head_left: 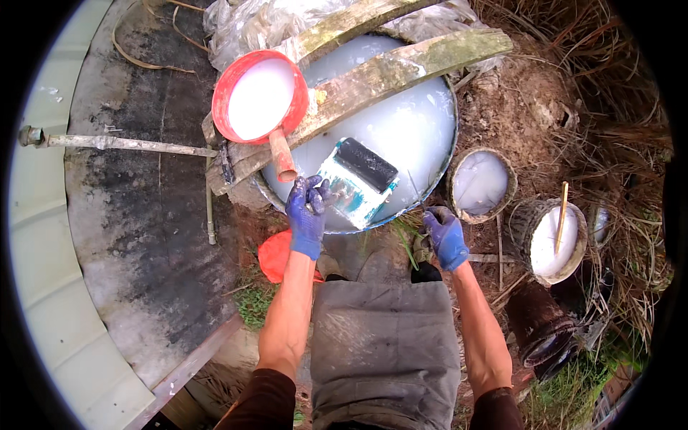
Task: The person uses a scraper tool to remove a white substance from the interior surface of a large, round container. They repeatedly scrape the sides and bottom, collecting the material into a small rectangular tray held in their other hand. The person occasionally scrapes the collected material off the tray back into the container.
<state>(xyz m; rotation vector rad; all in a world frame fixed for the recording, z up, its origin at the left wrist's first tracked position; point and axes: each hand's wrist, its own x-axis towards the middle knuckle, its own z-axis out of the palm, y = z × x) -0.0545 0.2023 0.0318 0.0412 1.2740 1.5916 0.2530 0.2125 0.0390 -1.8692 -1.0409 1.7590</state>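
Observation:
My left hand [307,215], in a blue glove, grips the near corner of a pale rectangular container [356,181] with a black far end, held tilted over a big round drum [412,129] of white liquid. My right hand [445,235], also blue-gloved, rests closed at the drum's near rim, by some grass; whether it holds anything is unclear. A red scoop [259,97] full of white liquid sits on two mossy wooden planks [387,70] laid across the drum, its handle pointing toward my left hand.
Two small cups of white liquid [481,183] [558,240] stand on the ground at right, one with a stick in it. A dark pot [539,322] lies lower right. A curved concrete slab [143,215] and a metal rod [115,143] are at left. Plastic sheeting [251,21] lies behind the drum.

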